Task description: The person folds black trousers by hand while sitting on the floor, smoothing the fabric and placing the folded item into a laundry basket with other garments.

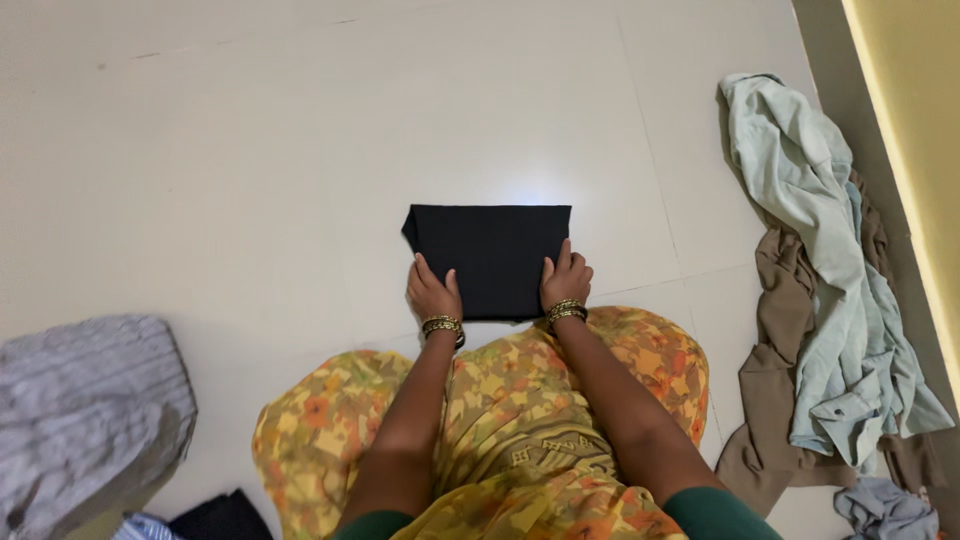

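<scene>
a folded black cloth (490, 258) lies flat on the pale tiled floor (250, 150), squared into a neat rectangle just ahead of the person's knees. the left hand (432, 292) rests on its near left corner, fingers flat and pressing down, gripping nothing. the right hand (565, 280) lies the same way on the near right corner, fingers spread on the fabric. both wrists wear gold bangles (565, 312). to the right, well apart, a heap of pale green and brown clothes (825, 290) sprawls near the wall. a grey striped garment (85, 410) lies at the lower left.
</scene>
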